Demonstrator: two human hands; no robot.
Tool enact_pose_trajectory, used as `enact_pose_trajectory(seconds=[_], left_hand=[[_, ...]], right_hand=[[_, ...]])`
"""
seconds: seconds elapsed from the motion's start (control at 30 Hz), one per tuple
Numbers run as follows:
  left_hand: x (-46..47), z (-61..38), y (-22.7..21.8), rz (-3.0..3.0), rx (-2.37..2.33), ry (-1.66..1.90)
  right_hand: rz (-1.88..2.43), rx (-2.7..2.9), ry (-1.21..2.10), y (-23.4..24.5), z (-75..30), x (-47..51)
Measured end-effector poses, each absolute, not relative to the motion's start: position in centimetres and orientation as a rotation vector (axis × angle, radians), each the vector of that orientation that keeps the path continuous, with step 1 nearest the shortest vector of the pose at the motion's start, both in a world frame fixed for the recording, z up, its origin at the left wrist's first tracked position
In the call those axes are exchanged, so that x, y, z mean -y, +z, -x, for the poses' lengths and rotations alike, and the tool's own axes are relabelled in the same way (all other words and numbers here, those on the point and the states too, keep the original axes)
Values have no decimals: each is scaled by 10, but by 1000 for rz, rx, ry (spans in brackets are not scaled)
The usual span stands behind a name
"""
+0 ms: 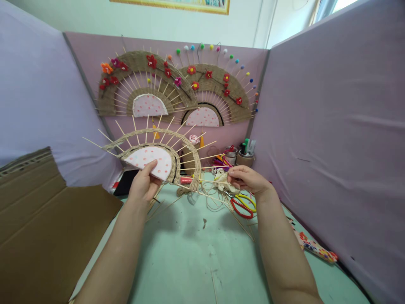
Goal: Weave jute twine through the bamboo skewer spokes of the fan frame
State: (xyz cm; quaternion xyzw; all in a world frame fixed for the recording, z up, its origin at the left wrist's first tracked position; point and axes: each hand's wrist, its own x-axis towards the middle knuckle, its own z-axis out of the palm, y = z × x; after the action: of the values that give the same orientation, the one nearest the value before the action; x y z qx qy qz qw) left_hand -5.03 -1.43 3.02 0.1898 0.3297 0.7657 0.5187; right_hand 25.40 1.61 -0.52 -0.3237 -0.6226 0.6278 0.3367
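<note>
A half-round woven fan point(187, 141) of thin sticks and twine is held up over the table. Its flat centre is a white half-disc with pink dots point(152, 158). My left hand point(146, 181) grips this centre at its lower edge, thumb on the front. At the right-hand stick tips, my right hand point(245, 179) is closed in a pinch; whether a stick or a strand of twine is between its fingers cannot be made out. Loose twine point(217, 204) trails below the fan, near scissors point(242, 207) with red and yellow handles.
Two finished-looking woven fans with felt flowers, a left one point(136, 61) and a right one point(236, 90), hang on the pink back panel point(82, 50). Pots of pens point(245, 159) stand at the back right. Cardboard point(57, 236) lies at left; a flowered strip point(316, 249) is at right.
</note>
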Motion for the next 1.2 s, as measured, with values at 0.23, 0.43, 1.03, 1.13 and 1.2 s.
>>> enact_pose_trajectory(seconds=[0.23,0.43,1.03,1.13,1.2], left_hand=[[12,54,28,-423,-750,1891],[12,55,28,-404,-745,1901],[21,27,25,-430,-759,1756],[22,18,21,-416,-738,1717],[22,16,20,-391,-716,1718]], right_hand=[[810,1877,1579,-4,-262,-12],[730,1852,1577,3,-262,-4],[858,1495,1609,-26,-169,-22],[788,1278,1515,-35,-148,-25],[805,1162,1434,-38,-142,-29]])
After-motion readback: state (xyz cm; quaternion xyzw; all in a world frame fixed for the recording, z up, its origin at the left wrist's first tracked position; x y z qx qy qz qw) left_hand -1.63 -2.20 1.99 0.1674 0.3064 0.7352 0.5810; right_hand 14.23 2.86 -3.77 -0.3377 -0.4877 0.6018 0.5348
